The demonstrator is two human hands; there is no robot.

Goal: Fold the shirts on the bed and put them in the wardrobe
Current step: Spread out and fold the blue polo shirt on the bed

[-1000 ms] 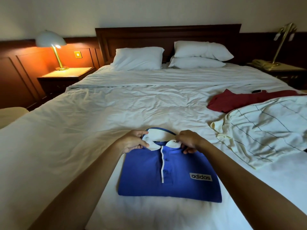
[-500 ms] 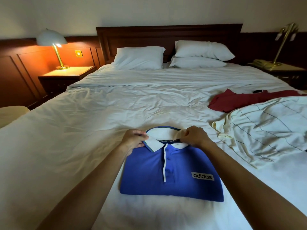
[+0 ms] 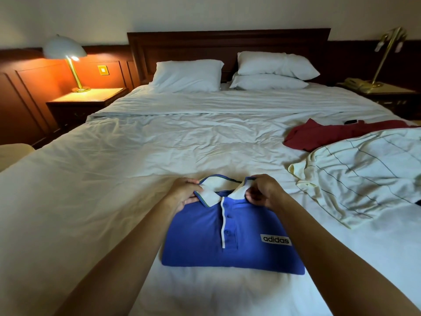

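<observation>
A folded blue polo shirt (image 3: 200, 242) with a white collar and an adidas label lies on the white bed (image 3: 136, 156) near its foot. My left hand (image 3: 183, 192) pinches the left collar flap. My right hand (image 3: 264, 192) pinches the right collar flap, fingers curled around its edge. An unfolded cream shirt with thin dark stripes (image 3: 364, 174) is spread at the right side of the bed. Behind it lies a crumpled dark red shirt (image 3: 330, 135). No wardrobe is in view.
Three white pillows (image 3: 189, 76) rest against the dark wooden headboard (image 3: 227, 42). A lit lamp (image 3: 66, 51) stands on the left nightstand (image 3: 86, 99). A brass lamp (image 3: 387, 53) and a telephone stand on the right nightstand. A small dark object (image 3: 350, 121) lies by the red shirt.
Both hands stayed at the collar and shifted their pinch on its flaps. The collar now stands more raised and spread. The rest of the blue shirt has not moved.
</observation>
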